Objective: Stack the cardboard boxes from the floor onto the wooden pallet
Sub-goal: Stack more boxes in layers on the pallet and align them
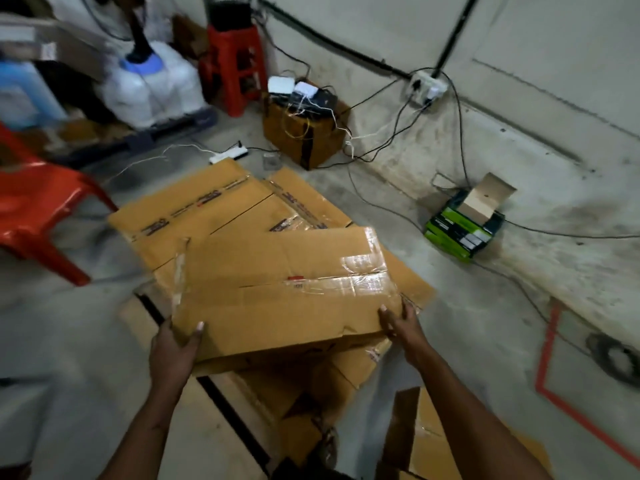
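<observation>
A flattened brown cardboard box [284, 292] with clear tape is held level above the pile. My left hand [176, 344] grips its near left corner, thumb on top. My right hand [401, 323] holds its near right edge. Beneath it lie other flattened boxes [207, 209], spread over the wooden pallet [225, 403], whose slats and dark gaps show at the near left. Another piece of cardboard [429, 441] lies on the floor at the lower right, partly behind my right forearm.
A red plastic chair [38, 206] stands at left, a red stool [235, 64] at the back. A taped box with devices and cables [304, 133] sits by the wall. A green and black box [464, 226] lies right. Red floor tape [547, 358] marks the right.
</observation>
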`<state>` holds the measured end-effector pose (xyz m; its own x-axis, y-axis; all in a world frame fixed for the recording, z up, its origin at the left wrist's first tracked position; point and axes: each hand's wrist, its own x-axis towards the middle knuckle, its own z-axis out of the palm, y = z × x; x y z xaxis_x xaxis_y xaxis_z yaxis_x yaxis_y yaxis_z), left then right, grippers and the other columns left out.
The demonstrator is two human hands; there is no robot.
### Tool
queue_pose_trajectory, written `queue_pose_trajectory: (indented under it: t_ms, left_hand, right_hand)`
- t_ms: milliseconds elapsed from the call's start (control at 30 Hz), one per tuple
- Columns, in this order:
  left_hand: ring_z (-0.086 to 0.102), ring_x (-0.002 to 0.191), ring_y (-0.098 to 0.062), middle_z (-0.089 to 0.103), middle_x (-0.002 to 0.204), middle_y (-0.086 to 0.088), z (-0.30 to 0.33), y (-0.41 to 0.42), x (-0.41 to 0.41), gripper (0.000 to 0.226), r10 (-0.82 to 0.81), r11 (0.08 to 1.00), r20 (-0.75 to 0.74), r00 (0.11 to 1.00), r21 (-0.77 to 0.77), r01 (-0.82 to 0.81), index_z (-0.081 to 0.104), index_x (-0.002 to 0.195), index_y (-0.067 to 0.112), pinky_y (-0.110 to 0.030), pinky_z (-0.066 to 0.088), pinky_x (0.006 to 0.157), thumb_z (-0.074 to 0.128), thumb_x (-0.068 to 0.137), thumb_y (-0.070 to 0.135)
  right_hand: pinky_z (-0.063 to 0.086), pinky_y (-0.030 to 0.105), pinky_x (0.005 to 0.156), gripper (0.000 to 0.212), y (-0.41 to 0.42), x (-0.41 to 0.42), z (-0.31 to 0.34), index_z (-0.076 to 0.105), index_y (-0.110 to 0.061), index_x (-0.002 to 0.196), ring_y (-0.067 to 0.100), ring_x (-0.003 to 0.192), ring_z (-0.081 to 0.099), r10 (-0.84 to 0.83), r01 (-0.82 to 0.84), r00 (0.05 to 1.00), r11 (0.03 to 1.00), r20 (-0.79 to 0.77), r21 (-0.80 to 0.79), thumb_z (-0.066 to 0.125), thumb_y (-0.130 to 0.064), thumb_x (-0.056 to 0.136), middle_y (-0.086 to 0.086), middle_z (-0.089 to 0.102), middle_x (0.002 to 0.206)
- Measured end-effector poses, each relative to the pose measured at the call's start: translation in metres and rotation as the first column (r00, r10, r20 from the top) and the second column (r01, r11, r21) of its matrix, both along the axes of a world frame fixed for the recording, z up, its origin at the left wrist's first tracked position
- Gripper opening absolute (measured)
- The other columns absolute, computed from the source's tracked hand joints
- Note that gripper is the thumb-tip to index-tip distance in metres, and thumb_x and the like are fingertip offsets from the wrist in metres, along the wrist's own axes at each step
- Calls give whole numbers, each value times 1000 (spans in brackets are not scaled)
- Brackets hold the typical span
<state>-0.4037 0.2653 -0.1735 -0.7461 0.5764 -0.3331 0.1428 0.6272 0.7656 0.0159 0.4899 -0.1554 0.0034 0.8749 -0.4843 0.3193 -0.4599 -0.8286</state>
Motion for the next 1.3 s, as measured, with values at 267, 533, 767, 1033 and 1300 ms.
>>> queue_pose_trajectory:
  t_ms: [267, 533, 767, 1033, 1300]
  left_hand:
    - [55, 131, -37, 55, 148, -6, 14, -7, 13, 79, 53, 985, 252, 966, 144, -92, 37, 158, 29, -50, 48, 98, 65, 92, 63]
    - [55, 133, -33, 56, 149, 3, 17, 23, 32, 81, 101, 981, 255, 962, 138, -139, 37, 156, 47, -54, 50, 106, 60, 85, 79]
    - [52, 124, -17, 52, 134, 16, 28, 185, 12, 68, -22, 931, 204, 979, 360, -54, 39, 157, 42, -38, 48, 94, 62, 95, 59]
    - [39, 139, -32, 31, 153, -8, 67, 394, -58, 76, -133, 920, -37, 990, 368, 137, 38, 159, 37, -48, 43, 117, 70, 94, 55]
    - [57, 123, -24, 55, 138, -1, 54, 513, -141, 82, -292, 857, -150, 944, 397, 328, 51, 147, 27, -52, 56, 102, 80, 79, 62]
  right_hand:
    - [64, 45, 69, 76, -9, -16, 18, 34, -27, 159, 38, 119, 61, -17, 17, 1000, 998, 1, -52, 76, -38, 97, 7, 50, 143]
    - [64, 63, 74, 124, 34, -5, 15, 65, -19, 131, 35, 106, 71, -68, 73, 996, 990, -49, 120, 88, -88, 31, 8, 72, 120]
    - [67, 49, 68, 70, 167, 8, 8, 49, -15, 155, 44, 116, 66, -175, 204, 971, 962, -163, 183, 74, -40, 94, 13, 64, 135]
    - [53, 69, 99, 64, 262, -43, -25, 49, -24, 152, 38, 133, 56, -423, 528, 799, 834, -427, 162, 74, -38, 94, 5, 54, 148]
    - [58, 68, 89, 36, 283, -126, -77, 65, -34, 137, 28, 129, 60, -588, 726, 593, 686, -550, 48, 70, -27, 102, -3, 61, 145]
